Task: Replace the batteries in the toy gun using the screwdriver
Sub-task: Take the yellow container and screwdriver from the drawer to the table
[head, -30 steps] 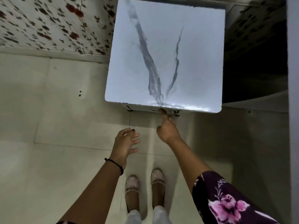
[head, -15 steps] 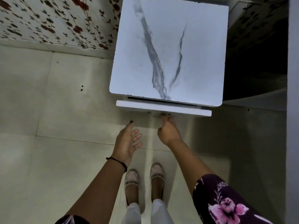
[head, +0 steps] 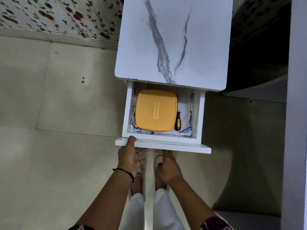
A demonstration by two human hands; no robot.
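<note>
At the far left we see a wall papered with red flowers and dark leaves [head: 49, 15], and below it a floor of pale, glossy tiles [head: 49, 113]. Moving right, our left hand [head: 129, 156], with a thin black cord around its wrist [head: 124, 171], rests its thumb on top of the left end of the drawer front, while its fingers are spread straight below the panel, curled round nothing. The white wooden drawer [head: 162, 145] stands out from under a white cabinet top with grey marble veins [head: 174, 39]. Inside it, towards the left, lies a square yellow plastic box with rounded corners [head: 156, 110], set on a folded white cloth with a blue stripe [head: 184, 117]. Our right hand [head: 167, 165] reaches up beneath the middle of the drawer front; its fingertips are hidden under the panel, so we cannot tell whether they hold anything. Just beside the right edge of the box, the screwdriver with a black and yellow handle [head: 177, 121] lies on the cloth, its handle towards us and its metal shaft pointing to the back of the drawer. Further right, a slim pen-like object [head: 191, 103] lies along the right wall of the drawer.
</note>
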